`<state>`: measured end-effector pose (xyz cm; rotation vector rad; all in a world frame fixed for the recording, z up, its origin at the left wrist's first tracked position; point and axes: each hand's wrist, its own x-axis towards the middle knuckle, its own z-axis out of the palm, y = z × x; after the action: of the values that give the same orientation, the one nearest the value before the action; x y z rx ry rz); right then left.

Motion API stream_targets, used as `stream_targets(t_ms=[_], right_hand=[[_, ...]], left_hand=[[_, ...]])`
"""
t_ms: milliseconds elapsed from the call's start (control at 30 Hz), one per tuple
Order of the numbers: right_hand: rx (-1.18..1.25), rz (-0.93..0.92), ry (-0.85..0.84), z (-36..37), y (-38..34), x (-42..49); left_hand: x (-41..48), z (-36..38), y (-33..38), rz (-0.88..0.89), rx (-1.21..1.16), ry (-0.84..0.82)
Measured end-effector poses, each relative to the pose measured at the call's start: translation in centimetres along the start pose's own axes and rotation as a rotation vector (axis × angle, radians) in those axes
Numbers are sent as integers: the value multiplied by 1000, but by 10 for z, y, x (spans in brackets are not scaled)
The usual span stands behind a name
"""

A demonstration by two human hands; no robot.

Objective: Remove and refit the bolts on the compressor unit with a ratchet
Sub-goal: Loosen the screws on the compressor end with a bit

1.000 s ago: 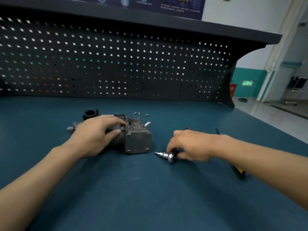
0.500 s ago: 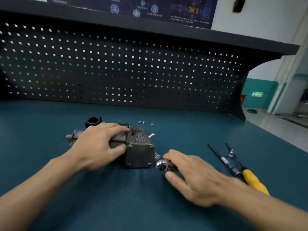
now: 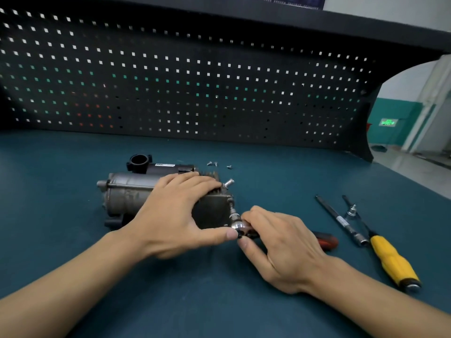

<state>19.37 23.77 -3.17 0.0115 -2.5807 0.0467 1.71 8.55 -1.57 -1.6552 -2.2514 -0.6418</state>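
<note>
Presently the compressor unit (image 3: pixel 131 196) lies on its side on the surface (image 3: pixel 219 303), beneath the left hand (image 3: pixel 175 215), whose fingers curl over the finned end block and hold it down, with the thumb reaching across to the ratchet head. The ratchet (image 3: pixel 237 225) is pinched at its head by the fingers of the right hand (image 3: pixel 280 245), and its driver is set against the upper corner of the end face. Whether it is seated on a bolt there cannot be confirmed. One bolt (image 3: pixel 228 183) stands proud of the block just beyond the left fingertips. Several small loose bolts (image 3: pixel 209 163) lie farther beyond those fingers. Assessment: removal appears well advanced but unfinished, and refitting has not begun. To the right of the right hand's fingers, well apart, lie an extension bar (image 3: pixel 341 222) and a yellow-handled screwdriver (image 3: pixel 393 262), neither one in hand.
</note>
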Motion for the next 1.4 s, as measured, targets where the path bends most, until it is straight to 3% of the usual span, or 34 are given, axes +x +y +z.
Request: stream_targets(t_ms=[533,1000,1400], right_hand=[[-18,-13,-17,1,4,2],[-78,-3,-192,-8,2,5],[-290,-143,-426,-37,6,28]], left_hand=[[-1,5,6,-31,23,39],[-2,6,6,-39,6,40],[-3,5,6,-46,-38,67]])
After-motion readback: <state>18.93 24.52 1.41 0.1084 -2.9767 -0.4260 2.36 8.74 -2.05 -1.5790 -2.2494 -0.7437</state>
